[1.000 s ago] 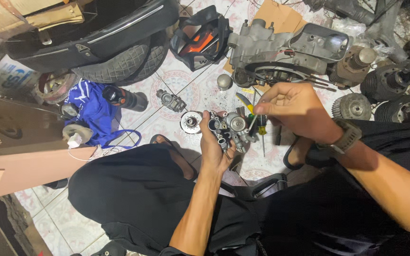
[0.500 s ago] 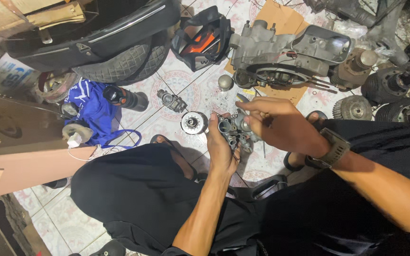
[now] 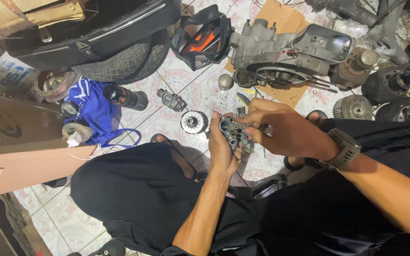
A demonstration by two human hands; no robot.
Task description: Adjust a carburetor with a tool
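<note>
A small grey metal carburettor body [image 3: 233,132] with round bores is held above the tiled floor. My left hand [image 3: 221,149] grips it from below and from the left. My right hand [image 3: 283,130], with a watch on the wrist, closes over its right side, fingertips pressed on the part. Whether the right fingers pinch a small tool or screw I cannot tell. A round silver part [image 3: 193,122] lies on the floor just left of my hands.
An engine casing [image 3: 281,52] rests on cardboard ahead. A tyre [image 3: 124,59] and black seat lie at the upper left, beside a blue cloth [image 3: 88,106] and a small carburettor [image 3: 172,99]. Finned cylinders [image 3: 395,85] stand at the right. My black-trousered knees fill the foreground.
My right hand came down and left from above the part onto the carburettor body. My left hand kept its hold and lifted the part slightly toward me.
</note>
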